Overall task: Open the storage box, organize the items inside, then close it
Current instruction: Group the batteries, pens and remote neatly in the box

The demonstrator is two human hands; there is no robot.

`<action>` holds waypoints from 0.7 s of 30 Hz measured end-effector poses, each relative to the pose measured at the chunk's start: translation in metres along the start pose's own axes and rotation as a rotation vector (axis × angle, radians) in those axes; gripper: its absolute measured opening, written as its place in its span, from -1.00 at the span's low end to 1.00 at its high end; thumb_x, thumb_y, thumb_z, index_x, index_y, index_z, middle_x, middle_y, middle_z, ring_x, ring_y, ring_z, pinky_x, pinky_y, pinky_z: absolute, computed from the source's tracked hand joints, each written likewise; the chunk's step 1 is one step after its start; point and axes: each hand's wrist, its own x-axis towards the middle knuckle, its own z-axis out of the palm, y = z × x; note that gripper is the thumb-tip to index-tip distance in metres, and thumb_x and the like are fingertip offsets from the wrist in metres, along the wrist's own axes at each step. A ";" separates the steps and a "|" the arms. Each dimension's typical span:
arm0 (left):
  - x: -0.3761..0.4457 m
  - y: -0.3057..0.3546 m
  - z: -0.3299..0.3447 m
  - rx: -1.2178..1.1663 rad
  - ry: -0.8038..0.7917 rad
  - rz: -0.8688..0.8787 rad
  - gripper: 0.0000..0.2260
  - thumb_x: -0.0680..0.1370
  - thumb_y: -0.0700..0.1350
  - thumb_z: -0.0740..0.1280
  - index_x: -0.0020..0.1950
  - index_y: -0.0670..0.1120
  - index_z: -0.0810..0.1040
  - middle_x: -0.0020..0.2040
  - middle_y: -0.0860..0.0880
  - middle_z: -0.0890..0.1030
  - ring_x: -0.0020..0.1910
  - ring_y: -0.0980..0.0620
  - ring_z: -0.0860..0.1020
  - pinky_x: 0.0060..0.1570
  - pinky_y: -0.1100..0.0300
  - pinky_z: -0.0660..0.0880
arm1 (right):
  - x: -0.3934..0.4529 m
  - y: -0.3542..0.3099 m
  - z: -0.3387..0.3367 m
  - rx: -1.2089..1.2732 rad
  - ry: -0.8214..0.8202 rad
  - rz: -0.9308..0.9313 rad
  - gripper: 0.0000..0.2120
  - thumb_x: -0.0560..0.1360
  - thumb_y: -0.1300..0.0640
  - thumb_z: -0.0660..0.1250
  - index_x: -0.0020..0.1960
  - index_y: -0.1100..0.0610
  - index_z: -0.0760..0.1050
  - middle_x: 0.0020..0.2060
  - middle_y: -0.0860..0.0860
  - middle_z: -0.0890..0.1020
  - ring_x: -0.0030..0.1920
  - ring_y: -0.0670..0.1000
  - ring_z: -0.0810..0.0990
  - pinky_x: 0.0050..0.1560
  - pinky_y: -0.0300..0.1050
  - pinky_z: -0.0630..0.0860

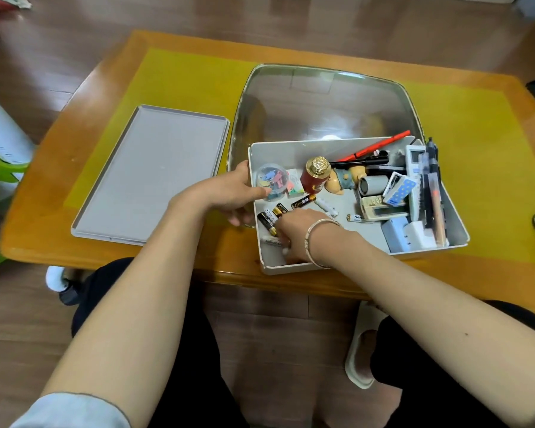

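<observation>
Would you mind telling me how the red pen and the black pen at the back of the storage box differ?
The red pen leans tilted, its tip rising over the rim of the storage box; the black pen lies lower and nearly level. The red pen looks slimmer and longer, the black pen thicker. Both sit at the box's far side, close together, untouched by either hand.

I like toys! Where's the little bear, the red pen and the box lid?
Little bear (345,178): head view, on its blue body.
Red pen (380,145): head view, mid-barrel.
Box lid (155,171): head view, flat middle.
</observation>
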 end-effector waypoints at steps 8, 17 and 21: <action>0.002 -0.001 -0.006 0.049 -0.094 -0.010 -0.54 0.58 0.03 0.28 0.42 -0.03 0.20 0.02 -0.07 0.64 -0.16 -0.06 0.68 -0.40 0.20 0.58 | -0.015 0.053 0.008 0.235 0.055 0.128 -0.82 0.36 0.11 0.41 -0.21 -0.01 0.39 -0.28 -0.09 0.54 -0.15 0.03 0.54 -0.13 -0.16 0.47; 0.004 -0.001 -0.011 0.053 -0.074 -0.017 -0.66 0.57 0.06 0.30 0.27 -0.05 0.37 -0.10 -0.07 0.70 -0.21 -0.06 0.68 -0.46 0.24 0.51 | -0.013 0.041 0.005 0.402 0.156 0.122 -0.85 0.37 0.03 0.46 -0.21 -0.06 0.47 -0.30 -0.14 0.55 -0.17 -0.03 0.55 -0.10 -0.15 0.51; 0.002 0.001 -0.011 0.061 -0.069 -0.018 -0.64 0.55 0.09 0.32 0.26 -0.04 0.37 -0.10 -0.05 0.70 -0.19 -0.05 0.68 -0.44 0.24 0.52 | -0.007 0.021 0.006 0.261 -0.118 -0.039 -0.93 0.37 0.08 0.45 -0.15 -0.02 0.61 -0.24 -0.13 0.61 -0.17 -0.06 0.60 -0.07 -0.17 0.56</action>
